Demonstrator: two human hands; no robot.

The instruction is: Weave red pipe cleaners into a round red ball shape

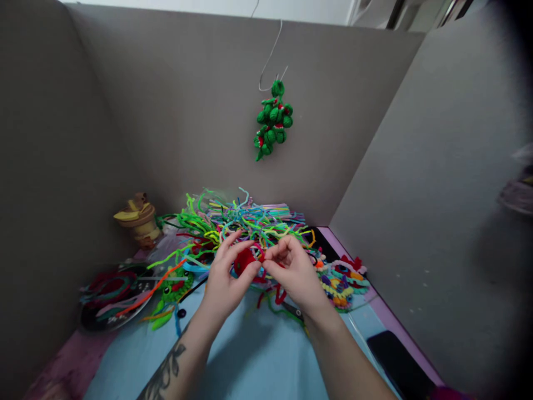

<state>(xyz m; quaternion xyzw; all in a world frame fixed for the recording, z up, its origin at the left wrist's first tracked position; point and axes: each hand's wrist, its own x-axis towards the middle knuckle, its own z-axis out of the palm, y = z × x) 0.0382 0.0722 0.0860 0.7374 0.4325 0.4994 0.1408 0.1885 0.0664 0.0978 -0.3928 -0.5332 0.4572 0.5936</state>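
Note:
My left hand (227, 278) is closed around a small red fuzzy piece (244, 260), held between thumb and fingers above the table. It looks coiled from pipe cleaner. My right hand (295, 273) pinches at the right side of this piece, where a red strand (259, 249) loops up; the fingertips hide exactly what they grip. Just behind both hands spreads a tangled heap of coloured pipe cleaners (258, 222). Below my right hand lie a few red bits and scissors (292, 309), partly covered by the wrist.
A dark round tray (94, 322) with pipe cleaners and a green fuzzy figure (180, 286) are on the left, near a yellow-brown pot (141, 219). Colourful finished pieces (342, 283) and a black phone (400, 364) lie right. A green-and-red cluster (275, 119) hangs from a wire.

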